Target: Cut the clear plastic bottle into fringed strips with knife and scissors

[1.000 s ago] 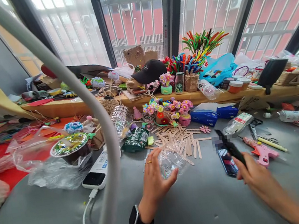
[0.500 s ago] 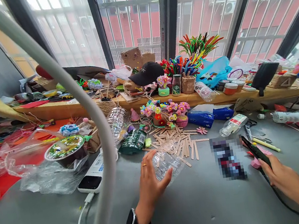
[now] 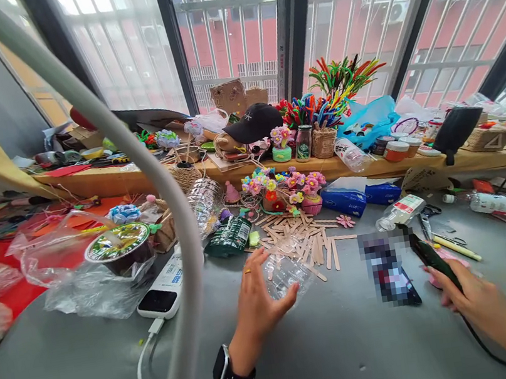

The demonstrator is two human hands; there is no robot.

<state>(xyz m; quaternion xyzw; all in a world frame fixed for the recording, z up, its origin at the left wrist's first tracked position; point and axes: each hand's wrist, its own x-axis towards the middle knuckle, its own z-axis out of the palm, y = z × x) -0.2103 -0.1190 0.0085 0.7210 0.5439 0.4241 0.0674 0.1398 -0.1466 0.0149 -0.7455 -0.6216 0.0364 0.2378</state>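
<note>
On the counter [image 3: 338, 348], at the left, the lidded bowl [image 3: 119, 247] sits in a crumpled plastic bag [image 3: 100, 298]; a sleeve catching that loose film could drag the bowl with it. Just right of it lies a white device [image 3: 158, 302], whose white cable [image 3: 138, 365] runs toward the near edge, where a forearm might snag it. The pale curved tube [image 3: 183, 250] rises beside the left forearm, so a quick move left could knock it.

Near the middle, the left hand [image 3: 257, 306] is wrapped around a clear plastic piece [image 3: 288, 269], fingers on the far left side and thumb toward the near right. The wall looks thin: squeezing hard could buckle it, and a slack hold could let it slip. Just beyond, loose wooden sticks [image 3: 323, 245] could scatter if the piece is pushed into them.

To the right lies a dark flat object [image 3: 411, 289], partly blurred. The right hand [image 3: 480, 295] grips a dark corded tool [image 3: 435, 260] above a partly hidden pink object [image 3: 458, 261]. The tool's tip is blurred; if hot or sharp, it could mark whatever it touches. A tug on its black cord [image 3: 486, 348] could spoil the aim.
</note>
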